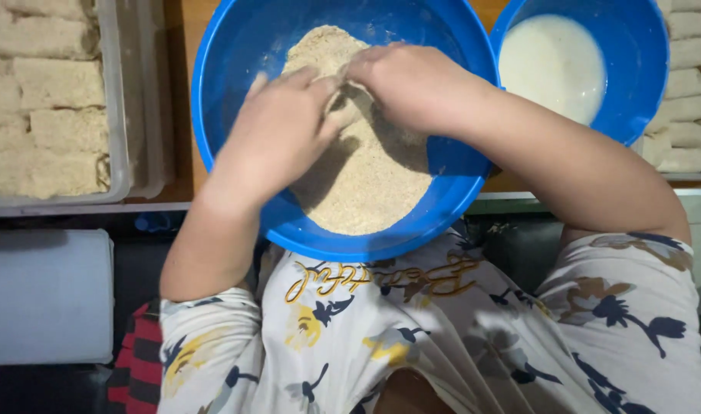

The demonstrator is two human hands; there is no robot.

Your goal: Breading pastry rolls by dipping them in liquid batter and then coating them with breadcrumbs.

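A big blue bowl point(228, 69) holds a heap of tan breadcrumbs point(366, 184). Both hands are down inside it. My left hand point(278, 134) and my right hand point(408, 84) meet in the middle of the bowl, fingers closed around a crumb-covered piece point(343, 103) that is mostly hidden between them. Its shape cannot be made out.
A second blue bowl point(642, 84) with white batter point(554, 65) stands at the right. A clear tray point(124, 153) of breaded rolls point(59, 84) sits at the left, and more pale rolls point(688, 84) lie at the far right. A white box point(44, 295) is at lower left.
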